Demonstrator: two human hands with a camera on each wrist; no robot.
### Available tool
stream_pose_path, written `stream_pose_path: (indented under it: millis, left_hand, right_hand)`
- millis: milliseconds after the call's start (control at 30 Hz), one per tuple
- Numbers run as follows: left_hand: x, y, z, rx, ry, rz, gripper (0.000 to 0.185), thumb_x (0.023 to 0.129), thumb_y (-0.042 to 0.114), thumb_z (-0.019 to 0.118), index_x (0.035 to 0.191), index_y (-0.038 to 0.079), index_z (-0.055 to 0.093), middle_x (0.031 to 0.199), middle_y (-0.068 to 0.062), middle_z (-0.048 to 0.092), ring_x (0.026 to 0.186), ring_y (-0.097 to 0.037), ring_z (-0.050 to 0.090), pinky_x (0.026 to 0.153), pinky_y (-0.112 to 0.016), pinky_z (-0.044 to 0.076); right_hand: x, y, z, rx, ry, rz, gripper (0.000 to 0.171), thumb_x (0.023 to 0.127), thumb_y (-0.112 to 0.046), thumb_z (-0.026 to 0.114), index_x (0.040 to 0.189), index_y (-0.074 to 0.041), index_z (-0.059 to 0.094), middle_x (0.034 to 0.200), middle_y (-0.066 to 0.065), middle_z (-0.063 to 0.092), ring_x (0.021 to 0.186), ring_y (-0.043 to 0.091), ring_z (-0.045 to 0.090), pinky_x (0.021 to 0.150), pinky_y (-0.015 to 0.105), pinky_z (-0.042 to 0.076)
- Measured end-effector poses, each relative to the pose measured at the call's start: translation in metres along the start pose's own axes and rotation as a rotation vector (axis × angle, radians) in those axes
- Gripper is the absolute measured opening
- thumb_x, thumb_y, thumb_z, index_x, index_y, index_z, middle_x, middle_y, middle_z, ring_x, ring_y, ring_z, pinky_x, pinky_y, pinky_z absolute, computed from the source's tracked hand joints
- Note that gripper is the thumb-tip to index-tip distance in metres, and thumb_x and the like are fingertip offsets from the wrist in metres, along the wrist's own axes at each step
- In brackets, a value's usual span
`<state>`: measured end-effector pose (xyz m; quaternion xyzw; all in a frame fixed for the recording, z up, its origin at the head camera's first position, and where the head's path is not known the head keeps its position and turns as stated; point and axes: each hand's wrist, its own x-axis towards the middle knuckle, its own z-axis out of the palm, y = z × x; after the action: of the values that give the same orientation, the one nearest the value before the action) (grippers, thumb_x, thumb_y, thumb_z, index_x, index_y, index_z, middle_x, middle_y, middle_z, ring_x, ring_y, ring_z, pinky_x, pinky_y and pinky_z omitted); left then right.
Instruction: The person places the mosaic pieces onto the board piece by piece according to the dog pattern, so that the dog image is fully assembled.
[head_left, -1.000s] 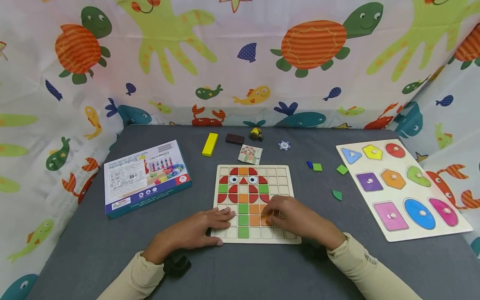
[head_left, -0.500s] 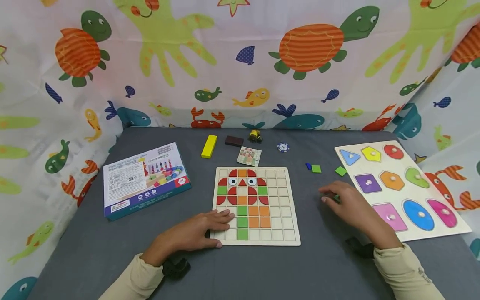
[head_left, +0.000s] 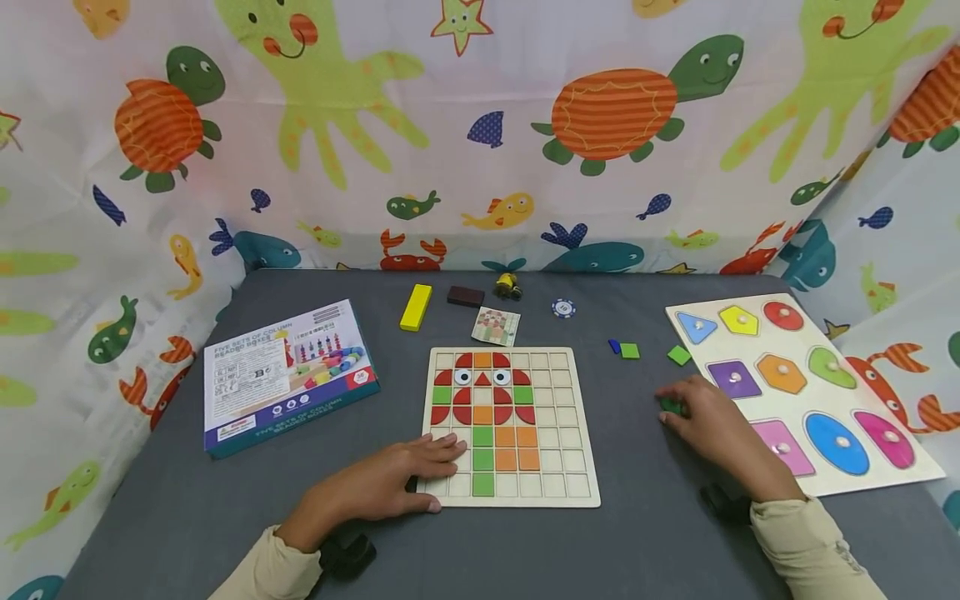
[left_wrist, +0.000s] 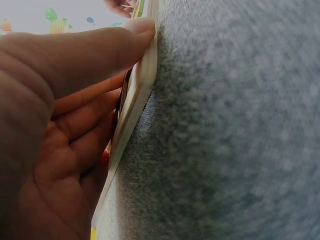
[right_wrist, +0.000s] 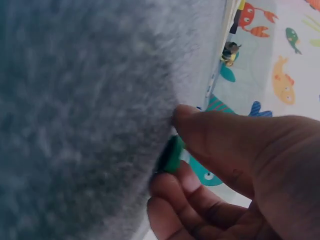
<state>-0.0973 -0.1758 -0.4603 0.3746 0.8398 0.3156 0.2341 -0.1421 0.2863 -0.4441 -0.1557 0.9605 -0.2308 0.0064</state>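
Observation:
My left hand [head_left: 390,483] rests flat on the lower left corner of a wooden grid board [head_left: 570,492], fingers fairly straight. In the left wrist view its thumb [left_wrist: 100,52] lies against the board's edge. Red, orange and green tiles [head_left: 483,460] and two eye tiles fill part of the grid. To the right of the board, my right hand [head_left: 705,425] pinches a small dark green quarter-circle tile [right_wrist: 172,155] between thumb and fingers, close to the cloth. Fingers partly hide this tile in the head view.
A knob puzzle board [head_left: 795,425] lies at the right, and a boxed bead set [head_left: 288,379] at the left. Behind the grid are a patterned card [head_left: 496,326], yellow block [head_left: 416,307], dark block [head_left: 466,296], small figure [head_left: 507,287] and chip [head_left: 563,308]. Green squares [head_left: 629,351] lie beside a blue piece [head_left: 614,346].
My right hand has left the orange tiles on the grid and moved right to the dark green tile, which it now pinches. My left hand stays on the board. The head view has tilted slightly upward.

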Motion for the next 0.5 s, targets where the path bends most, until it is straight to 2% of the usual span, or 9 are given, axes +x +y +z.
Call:
stream_pose_path:
  millis: [133,367,500]
  left_hand:
    - [0.0,0.001,0.001,-0.018,0.002,0.0,0.058,0.092,0.03,0.068,0.144,0.013,0.049,0.154,0.007,0.033,0.144,-0.018,0.022,0.112,-0.048,0.025]
    - [0.0,0.001,0.0,-0.019,-0.01,-0.001,0.058,0.092,0.026,0.07,0.144,0.011,0.049,0.154,0.005,0.033,0.145,-0.017,0.021,0.113,-0.047,0.023]
    - [-0.001,0.001,-0.001,-0.014,-0.009,0.001,0.058,0.091,0.026,0.07,0.143,0.011,0.049,0.154,0.005,0.033,0.145,-0.017,0.02,0.113,-0.046,0.023]
  right_hand:
    - [0.005,0.0,-0.001,0.006,-0.017,0.011,0.02,0.084,0.002,0.072,0.104,0.004,0.071,0.093,0.013,0.062,0.078,0.022,0.056,0.068,0.041,0.05]
    - [0.013,-0.015,0.012,0.037,0.145,-0.115,0.029,0.086,0.007,0.061,0.114,0.004,0.067,0.087,0.006,0.061,0.071,0.016,0.049,0.061,0.032,0.042]
    - [0.017,-0.036,0.02,0.121,0.111,-0.166,0.03,0.087,0.006,0.064,0.116,0.001,0.067,0.095,0.006,0.062,0.074,0.015,0.051,0.062,0.03,0.045]
